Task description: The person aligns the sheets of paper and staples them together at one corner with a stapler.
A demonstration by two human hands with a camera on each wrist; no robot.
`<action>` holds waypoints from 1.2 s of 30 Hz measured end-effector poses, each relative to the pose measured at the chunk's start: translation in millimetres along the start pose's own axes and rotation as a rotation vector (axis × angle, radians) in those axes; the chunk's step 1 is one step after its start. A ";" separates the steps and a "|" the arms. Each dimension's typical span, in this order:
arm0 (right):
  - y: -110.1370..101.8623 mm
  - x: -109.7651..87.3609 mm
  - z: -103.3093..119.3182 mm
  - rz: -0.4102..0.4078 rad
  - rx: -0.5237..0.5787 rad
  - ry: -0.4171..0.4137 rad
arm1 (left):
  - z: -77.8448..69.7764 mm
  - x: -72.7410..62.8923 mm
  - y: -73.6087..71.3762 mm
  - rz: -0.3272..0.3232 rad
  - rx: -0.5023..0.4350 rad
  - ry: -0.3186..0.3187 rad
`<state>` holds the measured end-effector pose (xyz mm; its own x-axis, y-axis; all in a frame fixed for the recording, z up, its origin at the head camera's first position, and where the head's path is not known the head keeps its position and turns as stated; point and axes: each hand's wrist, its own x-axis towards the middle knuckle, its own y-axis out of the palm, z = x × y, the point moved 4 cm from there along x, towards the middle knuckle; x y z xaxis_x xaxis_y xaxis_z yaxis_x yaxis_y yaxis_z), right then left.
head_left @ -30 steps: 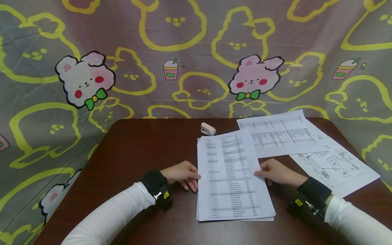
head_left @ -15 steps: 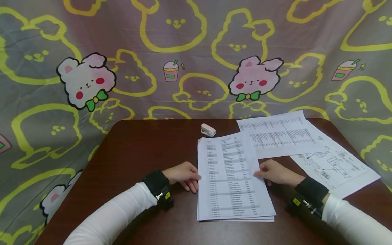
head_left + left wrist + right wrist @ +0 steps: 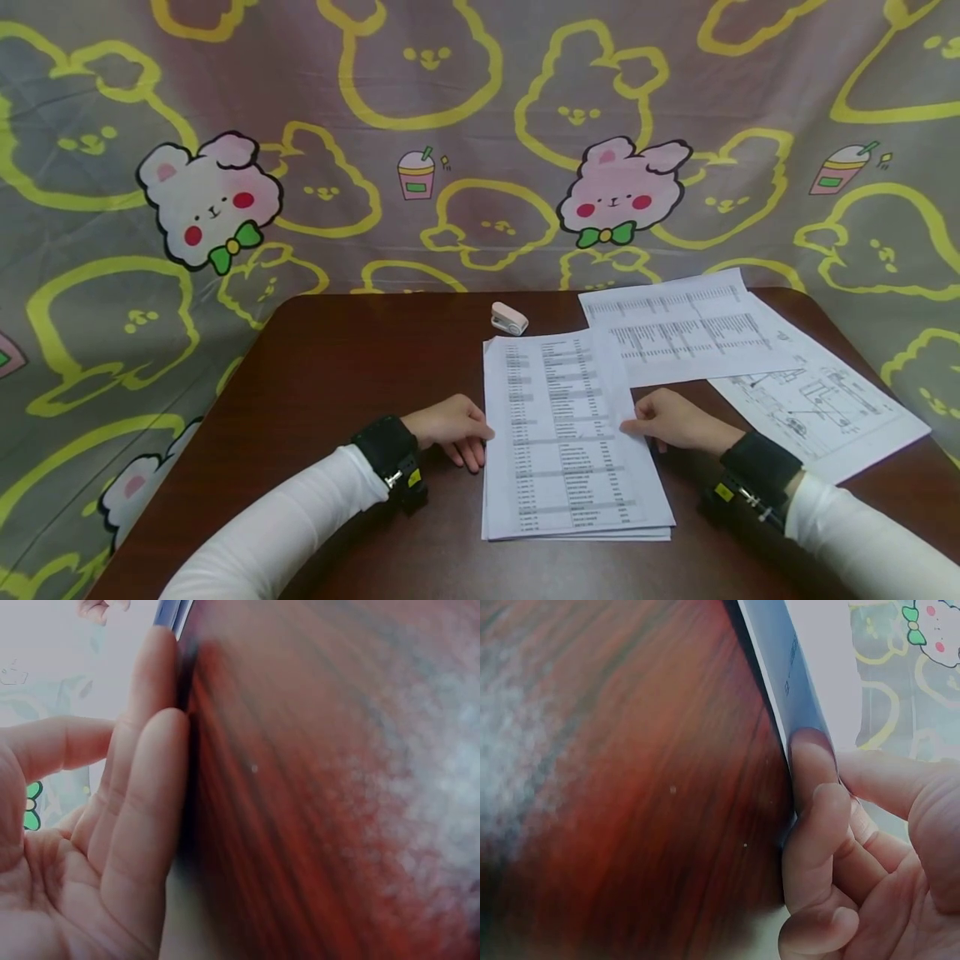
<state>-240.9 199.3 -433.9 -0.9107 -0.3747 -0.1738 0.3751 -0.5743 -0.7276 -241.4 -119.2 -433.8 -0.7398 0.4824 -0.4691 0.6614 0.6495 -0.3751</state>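
From my end, the left hand [image 3: 450, 425] pinches the left edge of the stack of papers [image 3: 570, 475] between thumb and fingers; the right hand [image 3: 678, 421] grips its right edge likewise, neither spread wide. I'd judge the step in hand as holding and squaring the sheets, the next move calling for even pressure from both sides. The stack sits on the table [image 3: 360, 358] between the hands. Behind it is a small stapler [image 3: 509, 319]; to its right, a printed page [image 3: 682, 325] partly covers a drawing [image 3: 832, 408].

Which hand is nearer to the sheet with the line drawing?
Right. The right hand is left of the drawing sheet, at the right edge of the paper stack; the left hand is farther, at its left edge.
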 end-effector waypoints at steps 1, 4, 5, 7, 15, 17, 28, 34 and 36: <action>0.1 0.2 -0.1 -0.001 -0.001 0.000 | -0.2 -0.1 0.0 -0.001 0.003 0.001; 0.4 0.9 -0.8 -0.003 -0.008 -0.004 | -0.6 -0.2 0.1 -0.002 0.009 0.003; 0.6 1.2 -1.1 -0.004 -0.011 -0.005 | -0.7 -0.2 0.2 -0.003 0.011 0.003; 0.9 1.8 -2.0 -0.004 -0.014 -0.012 | -1.1 -0.4 0.3 -0.004 0.014 0.002; 1.4 1.4 -1.5 -0.015 -0.024 -0.017 | 0.1 1.3 0.2 -0.003 0.019 -0.005; 2.2 0.9 -0.9 -0.023 -0.027 -0.012 | 0.9 2.6 0.1 -0.004 0.021 -0.007; 2.9 -0.3 -0.1 -0.067 -0.138 0.122 | -4.3 3.7 1.5 -0.072 0.122 -0.047; -0.5 -3.7 1.8 -0.080 -0.217 0.159 | -5.1 3.6 1.7 -0.118 0.178 -0.052; -1.3 -4.5 2.8 -0.085 -0.229 0.161 | -5.5 3.4 1.6 -0.128 0.190 -0.051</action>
<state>-236.8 199.6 -430.3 -0.9599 -0.2009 -0.1954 0.2638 -0.4124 -0.8720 -243.6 -113.3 -431.6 -0.8153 0.3693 -0.4460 0.5773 0.5789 -0.5759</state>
